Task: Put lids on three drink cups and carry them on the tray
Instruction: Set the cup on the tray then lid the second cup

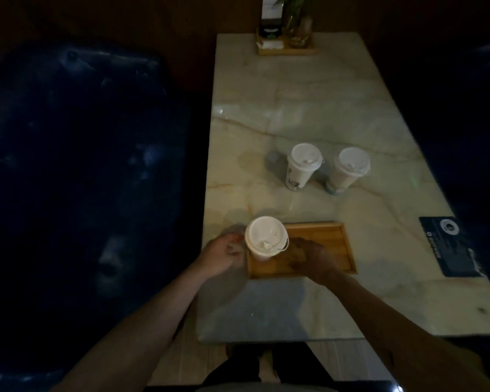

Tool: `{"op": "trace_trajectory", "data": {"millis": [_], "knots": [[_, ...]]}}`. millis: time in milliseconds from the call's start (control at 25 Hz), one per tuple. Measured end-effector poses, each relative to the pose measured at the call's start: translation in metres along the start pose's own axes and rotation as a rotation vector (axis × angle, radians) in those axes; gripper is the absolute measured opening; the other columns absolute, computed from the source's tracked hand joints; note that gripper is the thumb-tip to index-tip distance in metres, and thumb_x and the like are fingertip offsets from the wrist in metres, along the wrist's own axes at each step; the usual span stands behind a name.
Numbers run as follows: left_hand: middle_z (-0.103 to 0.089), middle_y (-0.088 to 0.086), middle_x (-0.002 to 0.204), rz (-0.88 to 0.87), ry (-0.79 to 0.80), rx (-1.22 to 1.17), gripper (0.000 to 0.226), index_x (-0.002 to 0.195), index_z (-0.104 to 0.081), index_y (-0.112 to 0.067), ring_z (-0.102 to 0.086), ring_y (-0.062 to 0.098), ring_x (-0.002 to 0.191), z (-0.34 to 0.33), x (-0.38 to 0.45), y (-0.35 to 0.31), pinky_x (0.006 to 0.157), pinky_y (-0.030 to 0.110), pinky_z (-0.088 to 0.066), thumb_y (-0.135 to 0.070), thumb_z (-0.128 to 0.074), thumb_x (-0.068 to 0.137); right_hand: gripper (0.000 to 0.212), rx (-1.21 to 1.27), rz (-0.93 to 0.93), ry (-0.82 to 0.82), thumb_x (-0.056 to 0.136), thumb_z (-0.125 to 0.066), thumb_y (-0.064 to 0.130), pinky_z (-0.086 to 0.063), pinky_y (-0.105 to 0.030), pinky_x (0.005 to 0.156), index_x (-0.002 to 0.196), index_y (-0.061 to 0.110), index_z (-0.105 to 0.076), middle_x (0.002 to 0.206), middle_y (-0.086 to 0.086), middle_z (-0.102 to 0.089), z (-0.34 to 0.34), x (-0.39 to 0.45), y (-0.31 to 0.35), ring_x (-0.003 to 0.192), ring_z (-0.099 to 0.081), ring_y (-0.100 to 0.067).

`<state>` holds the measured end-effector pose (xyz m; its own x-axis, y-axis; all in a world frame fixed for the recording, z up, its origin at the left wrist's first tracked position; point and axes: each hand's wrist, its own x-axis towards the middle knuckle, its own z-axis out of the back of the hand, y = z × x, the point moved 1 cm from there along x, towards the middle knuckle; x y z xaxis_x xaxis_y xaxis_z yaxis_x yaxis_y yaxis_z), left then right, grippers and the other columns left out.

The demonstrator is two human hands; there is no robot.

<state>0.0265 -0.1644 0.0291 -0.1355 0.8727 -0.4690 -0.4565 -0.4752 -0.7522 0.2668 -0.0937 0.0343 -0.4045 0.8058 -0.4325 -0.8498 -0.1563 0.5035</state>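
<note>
Left hand: the left hand [224, 257] reached in from the near left edge of the table, fingers curled toward the side of the nearest cup; in the dim light it could not be told for certain whether they gripped the cup or only lay beside it.
Right hand: the right hand [311, 260] hung over the middle of the tray, fingers bent and pointing toward the nearest cup; whether it touched or held the cup could not be told.
Nearest cup: a white lidded cup [263, 240] stood upright at the tray's left end, between the two hands, its lid on.
Tray: a shallow wooden tray [337, 244] lay flat on the table near its front edge, its right half bare.
Table: a pale marble-patterned table [294, 114] ran away from the person, with dark seating on either side.
Dark card: a dark printed card [450, 246] lay on the table to the right of the tray, well apart from it.
Middle cup: a second lidded cup [303, 166] stood upright on the bare table beyond the tray.
Right cup: a third lidded cup [348, 169] stood just beside the second, to its right, also off the tray.
Far end: a small wooden stand [286, 49] held a glass vase [299, 26] with greenery and a dark holder beside it.
</note>
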Motion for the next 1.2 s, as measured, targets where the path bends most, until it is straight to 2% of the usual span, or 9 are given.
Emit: {"op": "trace_trajectory", "data": {"millis": [120,320,440,600,680,880,1040,1120,1200], "knots": [[-0.064,0.005,0.129,-0.013,0.114,0.302,0.036,0.126,-0.061,-0.014,-0.060,0.020,0.119,0.028,0.010,-0.006,0.089,0.015,-0.041,-0.012,-0.064,0.090,0.062,-0.268,-0.076,0.037,0.086,-0.066,0.042,-0.045,-0.033,0.101,0.142,0.026,-0.047,0.143,-0.007,-0.056,0.027,-0.012,-0.019,0.129,-0.054,-0.026],[-0.062,0.002,0.131,-0.014,0.216,0.775,0.037,0.126,-0.060,-0.026,-0.059,0.021,0.116,0.070,0.046,-0.038,0.092,0.028,-0.048,-0.042,-0.054,0.093,0.055,-0.354,-0.120,0.048,0.091,-0.058,0.043,-0.046,-0.034,0.099,0.142,0.028,-0.045,0.142,-0.006,-0.056,0.076,-0.003,-0.040,0.127,-0.055,-0.025],[-0.058,0.000,0.134,0.002,0.250,0.919,0.042,0.127,-0.057,-0.029,-0.057,0.021,0.117,0.075,0.075,-0.064,0.092,0.030,-0.048,-0.050,-0.054,0.091,0.051,-0.419,-0.103,0.037,0.094,-0.052,0.046,-0.048,-0.036,0.099,0.140,0.025,-0.045,0.136,-0.007,-0.059,0.091,0.014,-0.051,0.125,-0.055,-0.026],[-0.053,0.001,0.138,-0.055,0.258,0.998,0.057,0.135,-0.048,-0.029,-0.053,0.022,0.122,0.052,0.124,-0.101,0.095,0.033,-0.045,-0.055,-0.058,0.086,0.055,-0.362,-0.122,0.017,0.093,-0.050,0.050,-0.050,-0.039,0.096,0.143,0.028,-0.040,0.135,-0.007,-0.059,0.101,0.048,-0.061,0.122,-0.057,-0.027],[-0.050,0.000,0.141,-0.108,0.201,0.984,0.066,0.137,-0.045,-0.030,-0.050,0.022,0.126,0.035,0.147,-0.115,0.098,0.037,-0.045,-0.060,-0.060,0.081,0.058,-0.321,-0.101,0.014,0.093,-0.049,0.052,-0.050,-0.040,0.096,0.145,0.028,-0.036,0.136,-0.008,-0.057,0.097,0.066,-0.061,0.122,-0.056,-0.028],[-0.049,-0.005,0.143,-0.163,-0.013,0.781,0.078,0.138,-0.038,-0.034,-0.048,0.020,0.129,-0.009,0.192,-0.122,0.097,0.039,-0.046,-0.066,-0.065,0.072,0.070,-0.152,-0.066,-0.036,0.091,-0.052,0.054,-0.052,-0.042,0.092,0.149,0.025,-0.025,0.137,-0.010,-0.055,0.083,0.114,-0.057,0.119,-0.058,-0.030],[-0.048,0.000,0.146,-0.189,-0.087,0.376,0.099,0.142,-0.035,-0.027,-0.047,0.021,0.132,-0.023,0.217,-0.121,0.103,0.032,-0.042,-0.057,-0.083,0.061,0.079,0.044,-0.082,-0.117,0.091,-0.057,0.049,-0.051,-0.043,0.091,0.154,0.024,-0.016,0.140,-0.014,-0.055,0.073,0.147,-0.051,0.120,-0.059,-0.034],[-0.056,-0.003,0.138,-0.233,-0.101,0.188,0.095,0.137,-0.042,-0.027,-0.054,0.017,0.125,-0.024,0.224,-0.123,0.097,0.026,-0.042,-0.048,-0.089,0.057,0.079,0.145,-0.102,-0.182,0.090,-0.058,0.046,-0.052,-0.043,0.088,0.154,0.024,-0.016,0.137,-0.013,-0.059,0.071,0.159,-0.051,0.117,-0.061,-0.036],[-0.061,-0.008,0.130,-0.233,-0.097,0.115,0.089,0.133,-0.043,-0.030,-0.059,0.011,0.116,-0.025,0.227,-0.124,0.088,0.023,-0.043,-0.044,-0.090,0.058,0.072,0.243,-0.104,-0.258,0.091,-0.058,0.045,-0.053,-0.042,0.084,0.151,0.026,-0.024,0.132,-0.009,-0.064,0.069,0.166,-0.051,0.113,-0.064,-0.036]]}}
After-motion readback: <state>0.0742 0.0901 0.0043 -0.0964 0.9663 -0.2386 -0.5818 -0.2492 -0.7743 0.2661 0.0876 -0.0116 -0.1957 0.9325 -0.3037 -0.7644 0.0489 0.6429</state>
